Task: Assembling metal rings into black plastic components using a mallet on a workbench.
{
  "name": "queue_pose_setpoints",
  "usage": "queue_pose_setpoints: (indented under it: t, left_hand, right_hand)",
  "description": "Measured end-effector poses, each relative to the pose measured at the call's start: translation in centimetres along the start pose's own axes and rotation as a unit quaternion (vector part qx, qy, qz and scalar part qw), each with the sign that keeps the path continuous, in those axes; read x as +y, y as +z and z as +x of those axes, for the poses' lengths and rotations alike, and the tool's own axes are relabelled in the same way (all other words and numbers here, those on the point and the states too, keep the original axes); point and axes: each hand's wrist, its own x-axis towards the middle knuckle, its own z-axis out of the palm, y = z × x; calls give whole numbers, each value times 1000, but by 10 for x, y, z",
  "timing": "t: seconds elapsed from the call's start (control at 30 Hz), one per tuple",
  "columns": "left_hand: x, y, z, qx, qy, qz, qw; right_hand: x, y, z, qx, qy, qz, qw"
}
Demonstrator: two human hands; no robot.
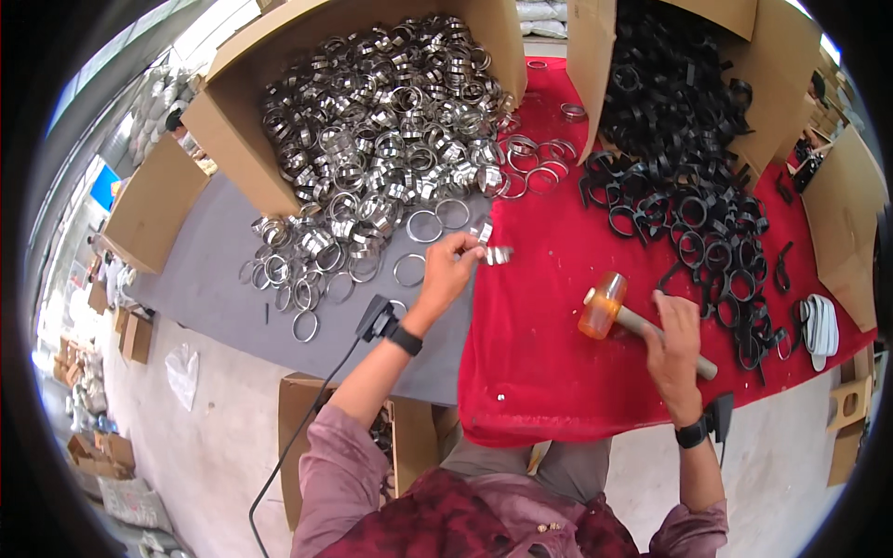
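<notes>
My left hand (450,270) pinches a shiny metal ring (484,231) between thumb and fingertips, over the line where grey and red cloth meet. A second shiny band (499,256) shows just beside those fingertips; whether it is part of the same ring I cannot tell. To the right, a mallet with an amber, see-through head (603,305) and a grey handle (709,369) lies on the red cloth. My right hand (676,346) is over that handle, fingers loosely stretched and thumb apart, not wrapped round it.
A tipped cardboard box (244,139) spills a heap of metal rings (372,130) at the back left. Black ring clamps (688,205) pour from another box at the back right. A white folded bundle (819,332) lies at the right edge. A black cable (279,462) trails from my left wrist.
</notes>
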Motion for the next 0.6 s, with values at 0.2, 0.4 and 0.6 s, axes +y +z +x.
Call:
queue_pose_setpoints:
  t: [0.2,0.4,0.6]
  left_hand:
    - [22,-2,-49,0,8,-49,999]
    - [62,-13,-94,-51,-148,-361,920]
    - [89,4,-131,-120,-209,-702,670]
  right_hand:
    - [-70,38,14,-44,-54,162,984]
    - [-11,19,9,71,11,32,997]
    - [73,1,-32,-28,101,-116,988]
